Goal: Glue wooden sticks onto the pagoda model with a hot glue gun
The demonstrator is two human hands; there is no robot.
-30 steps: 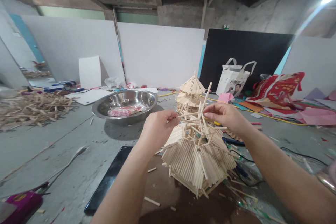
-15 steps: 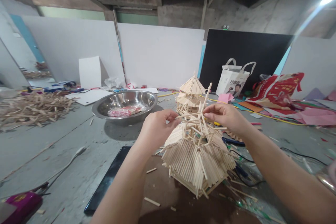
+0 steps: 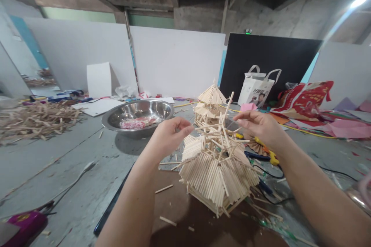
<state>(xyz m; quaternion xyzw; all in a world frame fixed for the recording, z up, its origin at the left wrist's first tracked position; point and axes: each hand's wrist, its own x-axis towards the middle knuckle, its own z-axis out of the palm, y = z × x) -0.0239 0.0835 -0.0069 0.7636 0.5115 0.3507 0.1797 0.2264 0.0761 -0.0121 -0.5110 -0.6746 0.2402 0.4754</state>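
Note:
A pavilion model (image 3: 219,179) built of thin wooden sticks stands before me, its sloping roof of sticks laid side by side. Several loose-angled sticks (image 3: 222,129) cross at its top, one rising steeply. My left hand (image 3: 168,137) is just left of this top, thumb and fingers apart, by the end of a near-level stick. To the right, my right hand (image 3: 259,127) has thumb and forefinger close together, with a fine pale strand near the tips. What they pinch, if anything, is too small to make out.
Behind stands a second stick pavilion (image 3: 211,102). At left are a steel basin (image 3: 166,111) with wrapped packets, a heap of wooden pieces (image 3: 37,119) and a purple tool (image 3: 24,225). Yellow-and-blue tools (image 3: 273,158) and a black cable lie right; a white bag (image 3: 255,88) is farther back.
My right hand has drawn away to the right from the crossed sticks. My left hand has moved slightly left and its fingers have come off the level stick.

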